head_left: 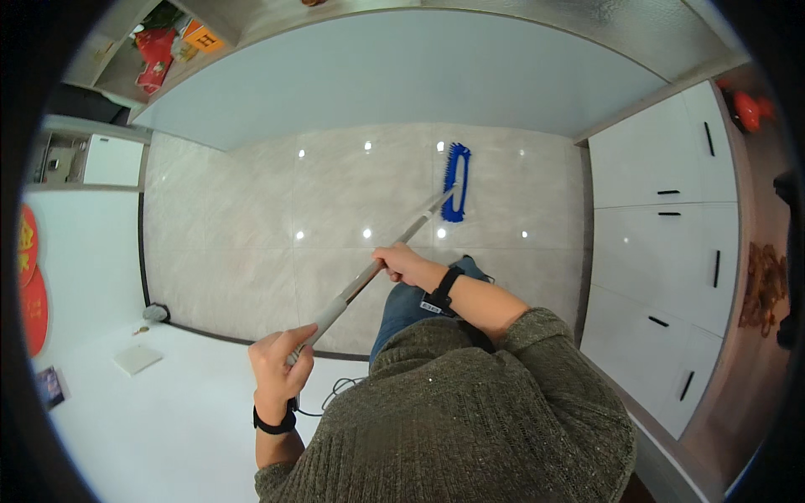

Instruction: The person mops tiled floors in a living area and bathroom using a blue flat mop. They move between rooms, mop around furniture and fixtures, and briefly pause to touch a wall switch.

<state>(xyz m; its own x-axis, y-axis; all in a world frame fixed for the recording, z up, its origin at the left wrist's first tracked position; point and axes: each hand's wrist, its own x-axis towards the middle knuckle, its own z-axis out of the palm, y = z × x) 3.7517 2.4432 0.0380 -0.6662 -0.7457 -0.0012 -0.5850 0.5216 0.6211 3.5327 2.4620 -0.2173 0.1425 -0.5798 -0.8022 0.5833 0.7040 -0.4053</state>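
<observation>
A flat mop with a grey and metallic handle slants across the view from lower left to upper right. Its blue fringed head lies on the pale tiled floor, long side pointing away from me. My left hand is closed round the thick grey grip at the handle's upper end. Further down the shaft, my right hand is wrapped round the metal part. Black bands circle both wrists.
White cabinets with black handles line the right side. A grey-blue panel bounds the far side of the floor. At left stands a white wall with red decorations; a small grey object sits at its floor corner.
</observation>
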